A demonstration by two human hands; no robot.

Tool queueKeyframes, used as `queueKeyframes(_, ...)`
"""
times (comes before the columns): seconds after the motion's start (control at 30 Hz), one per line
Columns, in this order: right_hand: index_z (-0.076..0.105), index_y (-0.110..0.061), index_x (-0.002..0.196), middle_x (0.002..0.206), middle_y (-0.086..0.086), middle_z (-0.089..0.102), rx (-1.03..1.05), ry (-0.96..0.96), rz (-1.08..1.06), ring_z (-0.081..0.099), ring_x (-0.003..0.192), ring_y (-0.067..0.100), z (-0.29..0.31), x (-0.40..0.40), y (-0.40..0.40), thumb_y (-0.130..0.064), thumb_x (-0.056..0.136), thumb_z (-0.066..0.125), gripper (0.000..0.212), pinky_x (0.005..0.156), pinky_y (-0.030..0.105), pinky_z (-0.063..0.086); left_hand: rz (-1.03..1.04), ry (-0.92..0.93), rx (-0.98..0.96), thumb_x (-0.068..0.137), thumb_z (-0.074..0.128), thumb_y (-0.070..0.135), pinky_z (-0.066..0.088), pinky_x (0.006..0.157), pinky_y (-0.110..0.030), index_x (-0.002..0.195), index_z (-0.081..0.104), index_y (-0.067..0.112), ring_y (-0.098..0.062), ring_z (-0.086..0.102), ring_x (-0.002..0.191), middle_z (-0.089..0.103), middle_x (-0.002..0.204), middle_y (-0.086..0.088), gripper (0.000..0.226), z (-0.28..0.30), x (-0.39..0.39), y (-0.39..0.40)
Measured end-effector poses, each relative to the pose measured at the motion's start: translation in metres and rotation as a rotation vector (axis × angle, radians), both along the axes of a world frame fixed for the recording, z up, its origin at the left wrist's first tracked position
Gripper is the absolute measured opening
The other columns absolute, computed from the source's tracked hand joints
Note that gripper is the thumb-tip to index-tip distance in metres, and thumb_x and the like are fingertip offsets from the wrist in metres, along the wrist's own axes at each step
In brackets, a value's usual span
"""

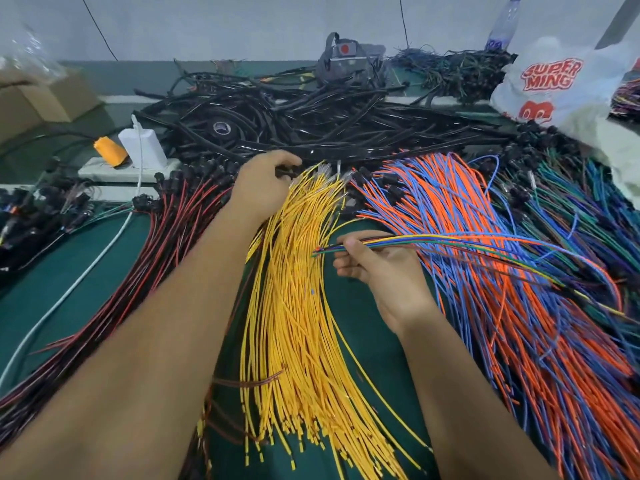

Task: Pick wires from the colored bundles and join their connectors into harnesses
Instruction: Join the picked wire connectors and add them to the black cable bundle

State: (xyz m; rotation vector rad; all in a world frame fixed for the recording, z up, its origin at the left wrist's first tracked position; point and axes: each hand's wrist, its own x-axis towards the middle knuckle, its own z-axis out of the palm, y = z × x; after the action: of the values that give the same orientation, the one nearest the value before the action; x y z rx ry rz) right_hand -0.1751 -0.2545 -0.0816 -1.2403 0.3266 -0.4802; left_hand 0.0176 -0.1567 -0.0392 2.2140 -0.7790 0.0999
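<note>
Head view: left hand (pixel 263 181) reaches to the far end of the yellow bundle (pixel 298 306), fingers curled round a black connector (pixel 282 173) there. Right hand (pixel 377 268) sits right of the yellow bundle, fingers pinching a mixed-colour wire set (pixel 450 242) that trails right over the orange-blue bundle (pixel 485 271). Red-black bundle (pixel 156 244) lies left on the green counter (pixel 69 289). Black cables (pixel 294 123) heaped far.

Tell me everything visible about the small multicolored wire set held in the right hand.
The multicolored wire set is a thin group of insulated wires: yellow, blue, green, red and orange. The right hand pinches it near its left ends, which poke past the fingers. From there it runs rightward above the orange-and-blue bundle, then droops.
</note>
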Motion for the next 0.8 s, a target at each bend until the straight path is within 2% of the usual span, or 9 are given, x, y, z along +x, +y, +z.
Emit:
queueKeyframes(0.07, 0.067, 0.000, 0.088, 0.066, 0.010, 0.067, 0.003, 0.005, 0.014, 0.067, 0.063, 0.019, 0.000, 0.000, -0.001, -0.001, 0.092, 0.060, 0.008, 0.061, 0.023, 0.054, 0.014, -0.106, 0.273, 0.092, 0.049, 0.006, 0.039, 0.104, -0.038, 0.133, 0.054, 0.015, -0.029, 0.050, 0.122, 0.055, 0.134, -0.013, 0.043, -0.010, 0.024, -0.004)
queueKeyframes(0.13, 0.066, 0.002, 0.089, 0.067, 0.012, 0.066, 0.003, 0.011, 0.013, 0.066, 0.062, 0.019, 0.001, 0.001, 0.000, 0.000, 0.092, 0.060, 0.007, 0.061, 0.024, 0.054, 0.039, -0.224, 0.533, 0.091, 0.049, 0.013, 0.036, 0.103, -0.047, 0.138, 0.048, 0.014, -0.038, 0.042, 0.125, 0.049, 0.138, -0.016, 0.046, -0.019, 0.037, -0.005)
queueKeyframes(0.2, 0.065, 0.005, 0.090, 0.067, 0.013, 0.065, -0.001, 0.014, -0.004, 0.066, 0.061, 0.018, 0.001, 0.002, 0.000, -0.001, 0.092, 0.060, 0.008, 0.060, 0.024, 0.054, 0.071, -0.320, 0.610, 0.092, 0.049, 0.013, 0.037, 0.099, -0.049, 0.133, 0.053, 0.016, -0.037, 0.038, 0.122, 0.050, 0.133, -0.014, 0.042, -0.023, 0.041, -0.006)
queueKeyframes(0.37, 0.066, 0.001, 0.088, 0.067, 0.012, 0.066, 0.004, 0.018, -0.009, 0.067, 0.063, 0.019, 0.002, 0.002, 0.000, -0.002, 0.093, 0.060, 0.008, 0.062, 0.025, 0.055, -0.069, -0.637, 0.580, 0.091, 0.056, 0.012, 0.041, 0.087, -0.045, 0.113, 0.069, 0.014, -0.036, 0.050, 0.105, 0.062, 0.109, -0.013, 0.025, -0.007, 0.037, -0.001)
queueKeyframes(0.47, 0.067, -0.004, 0.084, 0.066, 0.010, 0.067, 0.003, 0.019, -0.017, 0.067, 0.064, 0.019, 0.002, 0.003, 0.001, -0.003, 0.093, 0.060, 0.011, 0.062, 0.025, 0.055, -0.294, -0.914, 0.438, 0.080, 0.066, -0.003, 0.045, 0.077, -0.046, 0.103, 0.070, 0.002, -0.037, 0.059, 0.086, 0.065, 0.094, -0.018, 0.024, 0.015, 0.022, 0.002)
queueKeyframes(0.53, 0.067, -0.005, 0.084, 0.065, 0.008, 0.067, -0.003, 0.018, -0.032, 0.067, 0.064, 0.018, 0.002, 0.002, 0.002, -0.004, 0.093, 0.059, 0.012, 0.062, 0.024, 0.054, -0.321, -1.075, 0.291, 0.079, 0.064, -0.006, 0.045, 0.067, -0.042, 0.098, 0.069, 0.001, -0.035, 0.058, 0.076, 0.062, 0.086, -0.018, 0.021, 0.027, 0.005, 0.006)
queueKeyframes(0.6, 0.067, -0.005, 0.085, 0.066, 0.007, 0.067, -0.001, 0.015, -0.041, 0.067, 0.064, 0.016, 0.002, 0.001, 0.002, -0.004, 0.094, 0.059, 0.012, 0.062, 0.023, 0.054, -0.305, -1.187, 0.261, 0.085, 0.061, 0.000, 0.040, 0.062, -0.039, 0.096, 0.069, 0.005, -0.031, 0.054, 0.070, 0.058, 0.082, -0.017, 0.015, 0.031, -0.011, 0.015)
queueKeyframes(0.67, 0.068, -0.005, 0.087, 0.067, 0.006, 0.067, -0.005, 0.015, -0.041, 0.067, 0.065, 0.016, 0.001, -0.001, 0.003, -0.005, 0.094, 0.058, 0.012, 0.063, 0.023, 0.054, -0.196, -1.187, 0.380, 0.084, 0.061, 0.007, 0.038, 0.068, -0.040, 0.098, 0.068, 0.008, -0.031, 0.054, 0.076, 0.057, 0.086, -0.015, 0.016, 0.031, -0.021, 0.026)
queueKeyframes(0.8, 0.067, -0.003, 0.089, 0.069, 0.008, 0.068, -0.021, 0.013, -0.035, 0.068, 0.067, 0.018, 0.001, -0.003, 0.003, -0.005, 0.095, 0.058, 0.011, 0.064, 0.023, 0.054, 0.160, -0.842, 0.621, 0.085, 0.054, 0.007, 0.031, 0.087, -0.043, 0.116, 0.062, 0.012, -0.034, 0.045, 0.108, 0.054, 0.111, -0.014, 0.033, 0.031, -0.024, 0.050)
